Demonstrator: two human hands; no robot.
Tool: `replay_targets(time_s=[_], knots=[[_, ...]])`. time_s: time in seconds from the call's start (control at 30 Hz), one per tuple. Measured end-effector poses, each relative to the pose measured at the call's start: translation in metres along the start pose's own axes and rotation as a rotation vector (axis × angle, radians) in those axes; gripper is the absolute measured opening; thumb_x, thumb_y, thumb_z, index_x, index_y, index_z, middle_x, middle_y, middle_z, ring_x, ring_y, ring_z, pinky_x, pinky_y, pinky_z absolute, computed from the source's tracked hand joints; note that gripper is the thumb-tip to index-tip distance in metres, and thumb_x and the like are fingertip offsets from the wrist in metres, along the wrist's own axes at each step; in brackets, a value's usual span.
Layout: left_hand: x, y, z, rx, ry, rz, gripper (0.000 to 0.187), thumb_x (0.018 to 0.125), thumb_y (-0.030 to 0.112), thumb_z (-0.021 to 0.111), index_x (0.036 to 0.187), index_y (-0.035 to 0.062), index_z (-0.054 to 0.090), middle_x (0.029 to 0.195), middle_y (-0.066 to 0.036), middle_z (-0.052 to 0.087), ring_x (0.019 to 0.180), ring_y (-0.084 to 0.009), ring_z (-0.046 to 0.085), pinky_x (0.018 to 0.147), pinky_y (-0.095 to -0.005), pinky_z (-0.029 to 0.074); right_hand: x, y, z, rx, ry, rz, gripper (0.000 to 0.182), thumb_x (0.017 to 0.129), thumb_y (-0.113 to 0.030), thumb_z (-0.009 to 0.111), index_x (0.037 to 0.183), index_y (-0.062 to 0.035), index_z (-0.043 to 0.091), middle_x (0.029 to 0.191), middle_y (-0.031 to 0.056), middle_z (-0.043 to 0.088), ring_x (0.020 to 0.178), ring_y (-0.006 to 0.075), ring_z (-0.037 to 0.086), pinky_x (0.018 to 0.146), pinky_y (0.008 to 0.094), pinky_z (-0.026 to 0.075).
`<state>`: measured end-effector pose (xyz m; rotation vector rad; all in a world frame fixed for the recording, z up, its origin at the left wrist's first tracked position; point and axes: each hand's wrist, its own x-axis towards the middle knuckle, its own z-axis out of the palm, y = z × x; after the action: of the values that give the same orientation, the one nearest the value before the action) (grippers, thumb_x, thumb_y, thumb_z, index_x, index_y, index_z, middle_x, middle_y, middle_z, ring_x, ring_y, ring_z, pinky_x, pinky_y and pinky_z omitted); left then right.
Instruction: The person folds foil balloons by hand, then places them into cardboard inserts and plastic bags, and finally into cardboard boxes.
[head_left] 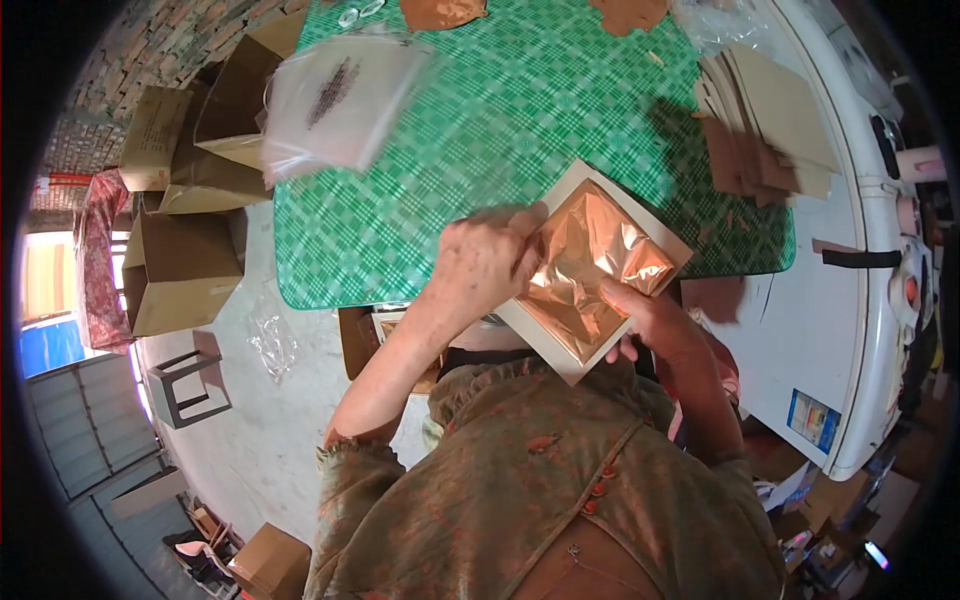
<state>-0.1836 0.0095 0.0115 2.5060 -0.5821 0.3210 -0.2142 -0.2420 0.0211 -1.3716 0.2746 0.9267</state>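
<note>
A square card with a pale border and shiny, wrinkled copper-coloured foil on its face is held tilted in front of my body, near the table's front edge. My right hand grips its lower right side, thumb pressed on the foil and fingers beneath. My left hand is closed at the card's left edge, with its fingers curled against the foil. Its fingertips are partly hidden, so what exactly they pinch does not show.
A green checked tablecloth covers the table. Clear plastic sleeves lie at its left, a stack of brown cards at its right. Copper-coloured pieces lie at the back. Open cardboard boxes stand left; a white appliance is right.
</note>
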Motion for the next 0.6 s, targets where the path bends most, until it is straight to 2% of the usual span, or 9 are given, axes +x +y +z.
replay_targets(time_s=[0.1, 0.2, 0.3, 0.4, 0.43, 0.53, 0.6], knots=[[-0.001, 0.001, -0.008, 0.038, -0.042, -0.016, 0.014, 0.088, 0.015, 0.069, 0.092, 0.0023, 0.069, 0.079, -0.011, 0.069, 0.069, -0.0293, 0.069, 0.062, -0.0407, 0.056, -0.001, 0.001, 0.006, -0.035, -0.004, -0.024, 0.040, 0.104, -0.036, 0.056, 0.126, -0.0020, 0.059, 0.084, 0.0075, 0.072, 0.051, 0.0140, 0.064, 0.038, 0.0226, 0.041], [-0.006, 0.002, -0.001, 0.008, 0.040, 0.124, 0.015, 0.088, 0.016, 0.069, 0.095, 0.0022, 0.069, 0.080, -0.012, 0.070, 0.070, -0.0289, 0.069, 0.063, -0.0403, 0.056, 0.005, 0.008, 0.007, -0.017, -0.025, -0.060, 0.041, 0.106, -0.035, 0.055, 0.127, -0.0008, 0.059, 0.087, 0.0097, 0.072, 0.052, 0.0164, 0.066, 0.037, 0.0235, 0.042], [-0.001, 0.005, -0.012, 0.034, -0.069, -0.019, 0.015, 0.088, 0.017, 0.069, 0.095, 0.0029, 0.068, 0.084, -0.013, 0.071, 0.073, -0.0295, 0.070, 0.065, -0.0404, 0.058, 0.009, 0.012, 0.009, 0.033, -0.040, -0.089, 0.039, 0.106, -0.032, 0.055, 0.127, -0.0001, 0.058, 0.092, 0.0115, 0.072, 0.053, 0.0190, 0.067, 0.036, 0.0245, 0.043], [-0.002, 0.008, -0.015, 0.095, -0.151, 0.050, 0.015, 0.089, 0.017, 0.069, 0.095, 0.0034, 0.068, 0.089, -0.014, 0.072, 0.076, -0.0308, 0.071, 0.068, -0.0404, 0.058, 0.010, 0.012, 0.011, 0.061, -0.063, -0.095, 0.039, 0.107, -0.031, 0.054, 0.129, 0.0007, 0.057, 0.096, 0.0119, 0.072, 0.055, 0.0205, 0.069, 0.037, 0.0250, 0.045], [-0.008, 0.006, -0.008, 0.096, -0.152, 0.112, 0.016, 0.088, 0.017, 0.069, 0.096, 0.0039, 0.067, 0.088, -0.015, 0.070, 0.077, -0.0322, 0.070, 0.069, -0.0415, 0.058, 0.009, 0.013, 0.014, 0.059, -0.070, -0.123, 0.041, 0.108, -0.033, 0.053, 0.131, 0.0014, 0.057, 0.095, 0.0123, 0.072, 0.056, 0.0209, 0.069, 0.038, 0.0252, 0.046], [-0.008, 0.004, -0.006, 0.065, 0.020, 0.244, 0.019, 0.085, 0.017, 0.072, 0.096, 0.0037, 0.065, 0.081, -0.015, 0.067, 0.075, -0.0322, 0.069, 0.070, -0.0421, 0.057, 0.012, 0.017, 0.020, 0.070, -0.091, -0.173, 0.044, 0.109, -0.034, 0.049, 0.134, 0.0012, 0.055, 0.093, 0.0121, 0.072, 0.060, 0.0218, 0.070, 0.041, 0.0260, 0.047], [-0.003, 0.003, -0.013, 0.037, -0.041, 0.144, 0.018, 0.082, 0.014, 0.072, 0.095, 0.0026, 0.068, 0.078, -0.012, 0.066, 0.076, -0.0303, 0.069, 0.068, -0.0416, 0.057, 0.015, 0.023, 0.022, 0.092, -0.096, -0.169, 0.043, 0.110, -0.035, 0.047, 0.134, 0.0001, 0.055, 0.093, 0.0115, 0.071, 0.061, 0.0222, 0.070, 0.041, 0.0266, 0.048]])
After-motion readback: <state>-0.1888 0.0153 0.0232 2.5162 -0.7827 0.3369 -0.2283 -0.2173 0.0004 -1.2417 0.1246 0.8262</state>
